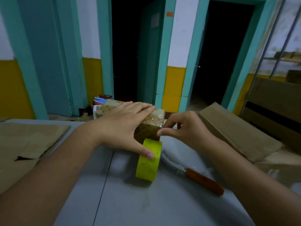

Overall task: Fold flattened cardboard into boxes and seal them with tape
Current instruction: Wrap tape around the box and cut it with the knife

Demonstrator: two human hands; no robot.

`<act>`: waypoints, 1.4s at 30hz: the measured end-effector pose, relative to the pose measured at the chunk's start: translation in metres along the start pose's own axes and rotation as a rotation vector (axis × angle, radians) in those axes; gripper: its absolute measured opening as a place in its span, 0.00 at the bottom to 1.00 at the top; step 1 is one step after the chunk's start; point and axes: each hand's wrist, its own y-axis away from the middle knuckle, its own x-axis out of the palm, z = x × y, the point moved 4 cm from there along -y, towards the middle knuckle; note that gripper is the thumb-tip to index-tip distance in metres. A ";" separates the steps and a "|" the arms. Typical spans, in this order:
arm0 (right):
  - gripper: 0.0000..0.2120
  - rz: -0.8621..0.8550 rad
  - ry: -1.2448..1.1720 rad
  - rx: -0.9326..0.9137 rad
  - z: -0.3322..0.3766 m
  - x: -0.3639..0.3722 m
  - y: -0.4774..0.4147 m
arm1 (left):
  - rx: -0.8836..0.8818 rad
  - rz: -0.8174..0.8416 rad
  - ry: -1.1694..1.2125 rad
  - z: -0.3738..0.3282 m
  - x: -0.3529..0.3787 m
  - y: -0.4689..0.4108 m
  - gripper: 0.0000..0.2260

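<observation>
A small folded cardboard box [153,123] with a grid print stands on the grey table [130,201], with clear tape shining on its near right corner. My left hand [123,128] lies flat over the box top, fingers straight, and its thumb rests on the yellow-green tape roll [149,160] standing on edge just in front of the box. My right hand [184,129] is at the box's right end, thumb and curled fingers pinching the tape at that corner.
A knife [195,172] with a brown wooden handle lies right of the roll. Flattened cardboard [27,144] covers the table's left side, and a folded stack of cardboard [236,131] lies at the right. Open dark doorways stand beyond the table.
</observation>
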 end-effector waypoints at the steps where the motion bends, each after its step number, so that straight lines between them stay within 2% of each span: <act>1: 0.08 0.001 -0.011 -0.001 0.002 0.000 -0.002 | -0.001 0.000 0.004 0.000 0.000 0.000 0.63; 4: 0.07 0.040 0.058 -0.012 0.004 -0.001 -0.006 | -0.005 0.008 0.015 0.001 0.000 -0.001 0.63; 8: 0.10 0.047 0.224 0.001 0.002 -0.004 -0.003 | -0.006 0.006 0.014 0.001 0.000 0.000 0.62; 12: 0.08 0.081 0.242 -0.046 0.002 0.001 -0.002 | -0.007 0.009 0.007 0.000 0.000 0.000 0.62; 15: 0.11 0.074 0.274 -0.031 0.001 0.001 -0.002 | -0.002 0.000 -0.008 -0.001 0.000 0.000 0.62; 17: 0.20 0.042 0.257 0.071 -0.006 -0.002 0.000 | -0.004 0.004 -0.011 0.000 0.000 0.000 0.63; 20: 0.48 0.015 0.040 0.242 -0.017 -0.004 0.000 | 0.002 0.010 -0.022 0.002 0.002 0.000 0.64; 21: 0.53 0.049 -0.026 0.259 -0.017 0.000 -0.002 | 0.011 0.003 -0.027 0.004 0.003 -0.001 0.64; 23: 0.53 0.094 -0.088 0.261 -0.015 0.007 -0.006 | 0.028 -0.019 -0.050 0.006 0.005 0.000 0.64; 28: 0.44 -0.011 -0.096 0.248 -0.015 0.010 -0.011 | 0.111 -0.198 -0.014 0.003 0.000 0.009 0.60; 30: 0.42 -0.077 -0.138 0.279 -0.019 0.005 -0.009 | 0.178 -0.302 0.053 0.001 -0.005 0.014 0.53; 32: 0.41 -0.172 -0.139 0.334 -0.024 -0.005 -0.006 | 0.238 -0.346 0.134 -0.002 -0.007 0.018 0.41; 35: 0.39 -0.259 -0.118 0.425 -0.027 -0.018 0.001 | 0.268 -0.187 0.398 -0.006 0.005 0.015 0.24; 36: 0.39 -0.271 -0.120 0.445 -0.028 -0.022 0.004 | 0.245 -0.086 0.482 -0.006 0.013 0.013 0.24; 39: 0.40 -0.271 -0.123 0.466 -0.025 -0.027 0.012 | 0.132 0.210 0.610 -0.003 0.035 0.016 0.32; 42: 0.39 -0.271 -0.087 0.460 -0.016 -0.029 0.019 | 0.067 0.274 0.670 -0.004 0.040 0.033 0.35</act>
